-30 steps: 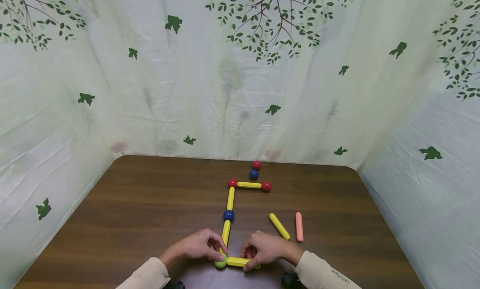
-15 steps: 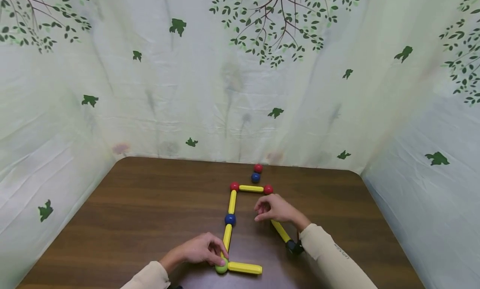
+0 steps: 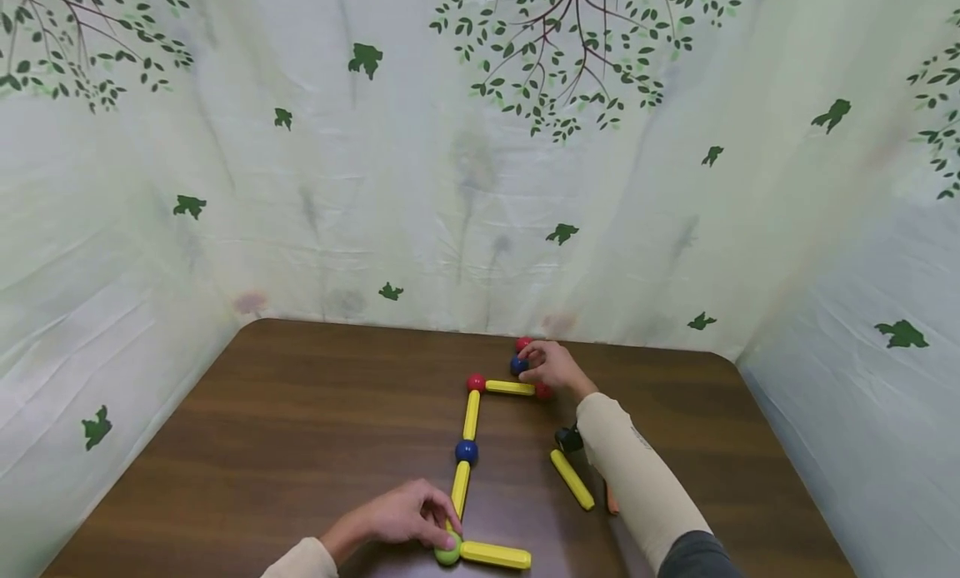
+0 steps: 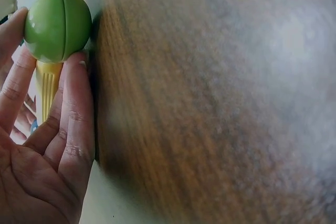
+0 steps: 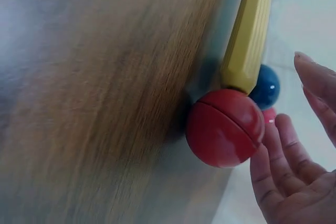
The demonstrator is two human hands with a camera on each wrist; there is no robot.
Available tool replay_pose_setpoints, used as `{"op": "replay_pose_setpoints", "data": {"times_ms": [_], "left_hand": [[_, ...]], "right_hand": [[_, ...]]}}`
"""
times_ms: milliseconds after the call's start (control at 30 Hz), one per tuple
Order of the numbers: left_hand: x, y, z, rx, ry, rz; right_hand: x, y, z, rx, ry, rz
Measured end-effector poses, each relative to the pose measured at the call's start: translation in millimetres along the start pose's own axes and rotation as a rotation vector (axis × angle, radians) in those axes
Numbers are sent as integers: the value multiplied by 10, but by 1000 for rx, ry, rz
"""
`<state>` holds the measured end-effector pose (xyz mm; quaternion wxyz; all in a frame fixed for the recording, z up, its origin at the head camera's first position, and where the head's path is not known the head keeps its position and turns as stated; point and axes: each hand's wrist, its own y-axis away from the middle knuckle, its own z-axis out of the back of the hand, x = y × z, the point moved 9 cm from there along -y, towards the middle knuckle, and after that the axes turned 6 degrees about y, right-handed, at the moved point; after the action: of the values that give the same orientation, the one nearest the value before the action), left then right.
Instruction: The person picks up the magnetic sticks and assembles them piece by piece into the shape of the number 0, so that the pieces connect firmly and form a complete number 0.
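A: The right hand [image 3: 557, 367] has moved forward in the head view, to the far blue ball [image 3: 517, 366].
B: Left wrist: why's the left hand [image 4: 50, 156] pinching the green ball [image 4: 56, 27]?
A: Likely steadying its yellow rods [image 4: 48, 90]. Right wrist: right fingers [image 5: 296, 158] spread, nothing gripped.

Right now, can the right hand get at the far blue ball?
Probably yes: the right hand is right beside the far blue ball, and nothing visible stands between them.
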<state>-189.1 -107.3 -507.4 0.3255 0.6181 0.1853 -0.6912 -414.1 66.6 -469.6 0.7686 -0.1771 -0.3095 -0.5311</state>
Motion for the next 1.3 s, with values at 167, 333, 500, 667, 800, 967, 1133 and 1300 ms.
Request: {"op": "replay_pose_setpoints", "data": {"times_ms": [167, 333, 500, 667, 800, 967, 1133, 1300], "left_hand": [[-33, -5, -35, 6, 6, -17], [-38, 3, -45, -3, -7, -14], [-43, -2, -45, -1, -12, -16], [-53, -17, -39, -2, -23, -21], [-52, -15, -38, 0, -26, -19], [-51, -6, -29, 0, -24, -10], [-40, -4, -7, -7, -35, -3], [-6, 18, 10, -17, -35, 8]], "right_hand": [[-101, -32, -14, -5, -37, -80], [-105, -56, -51, 22, -20, -86], [-129, -116, -101, 55, 6, -88], [-157, -160, -107, 76, 15, -105], [-145, -181, -113, 90, 24, -72], [-115, -183, -114, 81, 27, -62], [4, -76, -53, 43, 14, 4], [51, 96, -36, 39, -73, 31]]}}
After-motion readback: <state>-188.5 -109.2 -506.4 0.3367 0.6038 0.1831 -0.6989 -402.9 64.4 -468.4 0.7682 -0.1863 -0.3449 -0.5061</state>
